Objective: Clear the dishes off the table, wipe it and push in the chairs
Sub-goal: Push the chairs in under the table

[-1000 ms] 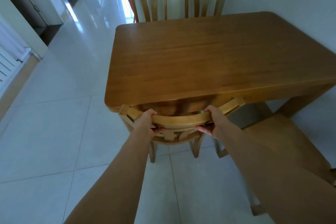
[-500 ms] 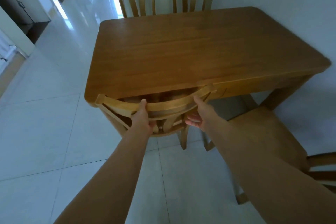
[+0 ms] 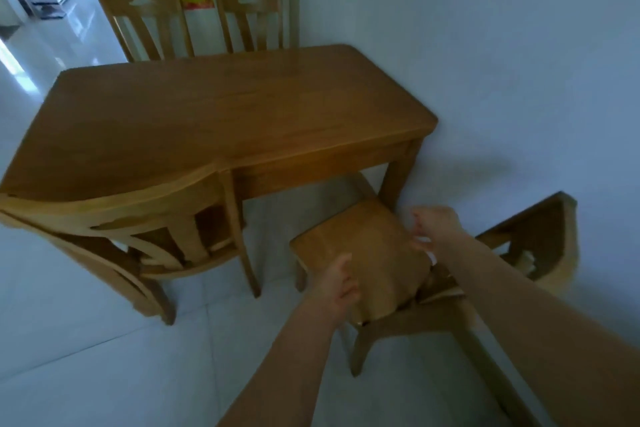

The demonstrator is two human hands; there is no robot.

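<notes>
Head view: since a moment ago both hands have let go of the left chair (image 3: 145, 229), which now sits tucked under the tabletop (image 3: 221, 121), and have moved to the right chair (image 3: 374, 263), pulled out near the wall. Left hand (image 3: 341, 282) and right hand (image 3: 434, 229) hover half-open at the seat's sides, holding nothing I can see. No dishes remain; this chair probably goes in next.
</notes>
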